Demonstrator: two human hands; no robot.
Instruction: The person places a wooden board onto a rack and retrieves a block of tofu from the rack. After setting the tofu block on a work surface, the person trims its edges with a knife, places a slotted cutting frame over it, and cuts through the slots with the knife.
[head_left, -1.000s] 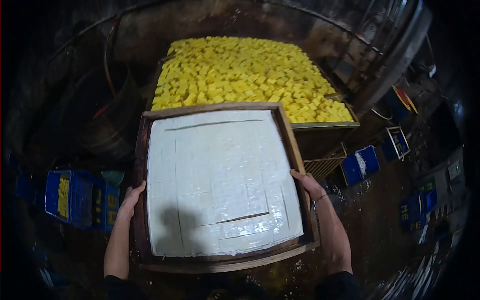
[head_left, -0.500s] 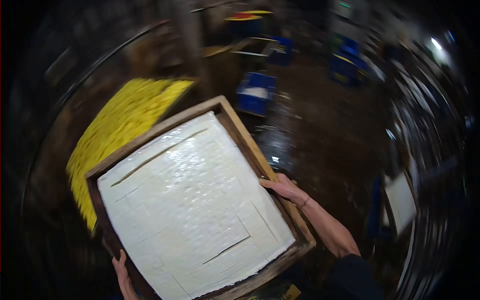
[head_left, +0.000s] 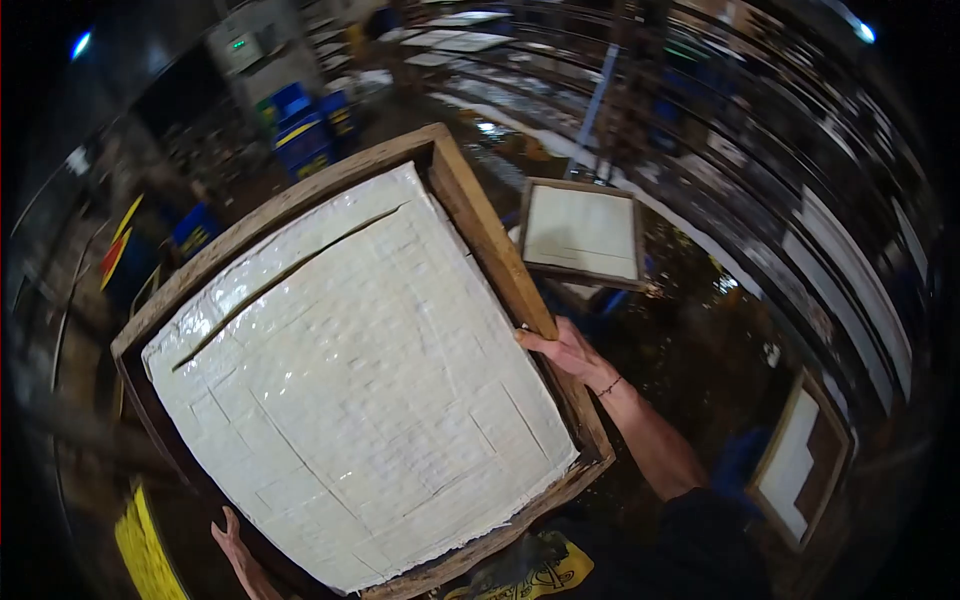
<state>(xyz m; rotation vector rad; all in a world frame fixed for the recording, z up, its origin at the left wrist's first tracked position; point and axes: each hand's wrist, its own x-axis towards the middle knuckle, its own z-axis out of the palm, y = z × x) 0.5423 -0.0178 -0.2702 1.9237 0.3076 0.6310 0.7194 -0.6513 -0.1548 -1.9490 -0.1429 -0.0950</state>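
Observation:
I carry a square wooden tray (head_left: 485,225) tilted in front of me. In it lies a wide, wet, white slab (head_left: 350,370), possibly tofu, marked with straight cut lines and one longer gap near its far edge. My right hand (head_left: 572,352) grips the tray's right side, with the thumb over the rim and the other fingers hidden underneath. At the lower left, my left hand (head_left: 240,550) holds the opposite side; its fingers are partly hidden by the tray.
Another wooden tray with a white slab (head_left: 582,230) stands ahead on the right. A partly filled tray (head_left: 793,470) is at the lower right. Blue bins (head_left: 300,130) stand at the back left, long racks (head_left: 760,200) at the right, and a yellow textured mat (head_left: 150,545) at the lower left.
My view has swung right, bringing the racks and another filled tray into sight. The yellow mat has shifted to the lower left. Both hands keep hold of the tray.

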